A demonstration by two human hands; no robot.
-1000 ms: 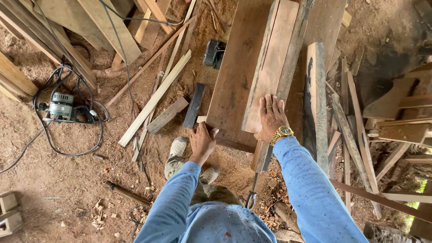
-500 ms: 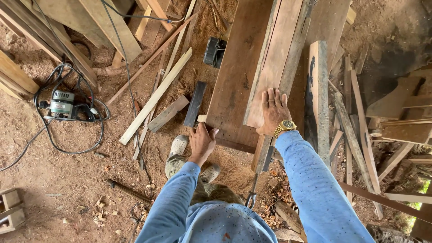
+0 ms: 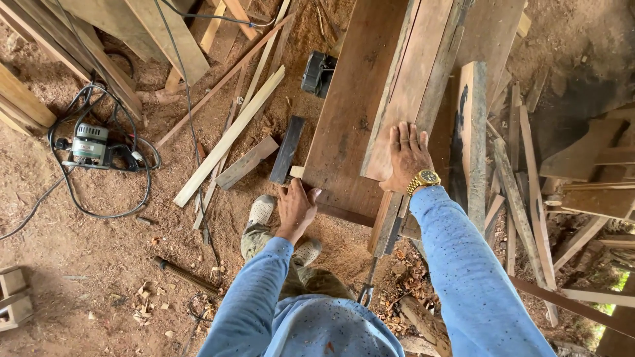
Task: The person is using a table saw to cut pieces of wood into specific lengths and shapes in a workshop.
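Observation:
A long pale plank [image 3: 417,73] lies on top of a wide reddish-brown board [image 3: 347,125] that runs away from me. My right hand [image 3: 407,157], with a gold watch on the wrist, rests flat on the near end of the pale plank, fingers spread. My left hand [image 3: 296,208] grips the near left corner of the wide board, next to a small pale wood block [image 3: 297,172]. Both sleeves are blue. My shoes [image 3: 261,210] stand on the sawdust below.
A green power tool [image 3: 89,144] with a coiled black cable lies at left. Loose slats [image 3: 228,139], a dark short board [image 3: 286,149] and a black tool [image 3: 319,71] lie on the sawdust floor. Stacked offcuts [image 3: 522,178] crowd the right side.
The pale plank has slid forward, away from me, with my right hand on its end. My left hand has stayed at the board's corner.

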